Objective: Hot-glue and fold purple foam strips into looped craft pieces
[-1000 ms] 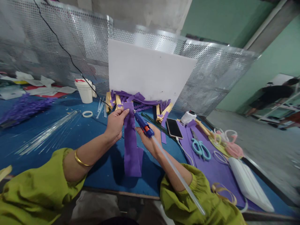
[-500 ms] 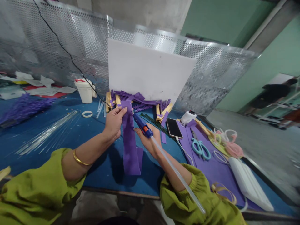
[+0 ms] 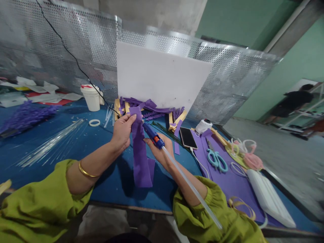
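My left hand (image 3: pixel 122 131) pinches the top end of a long purple strip (image 3: pixel 140 155), its thumb pressed on the front face. The strip hangs down to the table and folds back at its lower end. In my right hand (image 3: pixel 162 150) is a blue glue gun (image 3: pixel 153 135) with a long clear glue stick (image 3: pixel 191 185) sticking out of its back toward my forearm. The gun's nozzle is close to the strip's right edge near the top; whether it touches I cannot tell. Some of my right fingers are hidden behind the gun.
Purple and yellow strips (image 3: pixel 152 105) lie before a white board (image 3: pixel 162 76). At right are a phone (image 3: pixel 188 138), blue-handled scissors (image 3: pixel 217 160) and a white power strip (image 3: pixel 269 197). Leftward are clear thin rods (image 3: pixel 54 143), a tape ring (image 3: pixel 94 123), a white cup (image 3: pixel 91 98) and purple flower sprigs (image 3: pixel 26 114).
Both hands, the strip and the glue gun have shifted very slightly. The strip's top edge is a little higher. A person in the background at right has moved a bit.
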`<state>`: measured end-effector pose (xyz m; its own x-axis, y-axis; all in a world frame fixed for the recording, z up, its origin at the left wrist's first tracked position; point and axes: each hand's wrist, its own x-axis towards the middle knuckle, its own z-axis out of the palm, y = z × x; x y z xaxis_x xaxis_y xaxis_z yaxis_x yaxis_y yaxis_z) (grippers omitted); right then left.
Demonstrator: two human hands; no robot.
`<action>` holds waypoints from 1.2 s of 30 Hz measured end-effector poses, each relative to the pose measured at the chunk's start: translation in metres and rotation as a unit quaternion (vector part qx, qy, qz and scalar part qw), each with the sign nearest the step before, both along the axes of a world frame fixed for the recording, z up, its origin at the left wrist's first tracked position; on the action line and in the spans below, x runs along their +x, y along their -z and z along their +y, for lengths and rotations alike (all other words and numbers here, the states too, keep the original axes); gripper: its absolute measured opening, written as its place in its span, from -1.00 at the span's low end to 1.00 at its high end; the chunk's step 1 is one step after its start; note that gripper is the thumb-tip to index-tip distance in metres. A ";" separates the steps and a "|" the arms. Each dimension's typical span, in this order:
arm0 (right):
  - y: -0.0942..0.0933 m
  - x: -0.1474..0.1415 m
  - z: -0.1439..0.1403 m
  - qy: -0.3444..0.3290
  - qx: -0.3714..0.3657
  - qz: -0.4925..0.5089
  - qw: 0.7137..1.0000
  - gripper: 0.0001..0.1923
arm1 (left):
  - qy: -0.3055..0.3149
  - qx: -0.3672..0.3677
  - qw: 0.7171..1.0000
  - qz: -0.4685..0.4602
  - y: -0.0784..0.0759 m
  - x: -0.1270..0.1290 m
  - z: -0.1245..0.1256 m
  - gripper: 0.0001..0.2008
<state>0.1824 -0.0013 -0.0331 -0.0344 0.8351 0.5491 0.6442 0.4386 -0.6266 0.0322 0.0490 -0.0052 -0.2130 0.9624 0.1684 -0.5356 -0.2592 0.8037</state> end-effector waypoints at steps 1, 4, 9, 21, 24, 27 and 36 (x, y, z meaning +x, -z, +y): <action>0.000 0.000 0.000 0.000 -0.001 -0.001 1.000 -0.56 | 0.000 -0.001 1.000 -0.001 0.000 -0.001 0.000 -0.72; 0.001 -0.001 0.001 0.001 0.003 -0.002 1.000 -0.56 | -0.005 -0.001 1.000 -0.002 -0.001 -0.002 0.001 -0.74; 0.003 -0.001 0.001 -0.004 0.012 -0.001 1.000 -0.56 | -0.014 -0.006 1.000 -0.001 -0.005 -0.004 0.001 -0.76; -0.001 -0.002 -0.001 -0.017 0.005 -0.008 1.000 -0.53 | -0.026 -0.004 1.000 0.007 -0.008 -0.006 0.001 -0.76; 0.000 -0.002 -0.001 -0.015 0.007 -0.009 1.000 -0.53 | -0.020 -0.010 1.000 0.005 -0.011 -0.006 0.000 -0.77; 0.000 -0.002 -0.001 -0.019 0.005 -0.005 1.000 -0.54 | -0.026 -0.009 1.000 -0.002 -0.013 -0.006 0.000 -0.80; 0.001 -0.003 -0.002 -0.027 0.010 -0.007 1.000 -0.55 | -0.041 -0.007 0.999 -0.009 -0.010 -0.008 0.004 -0.86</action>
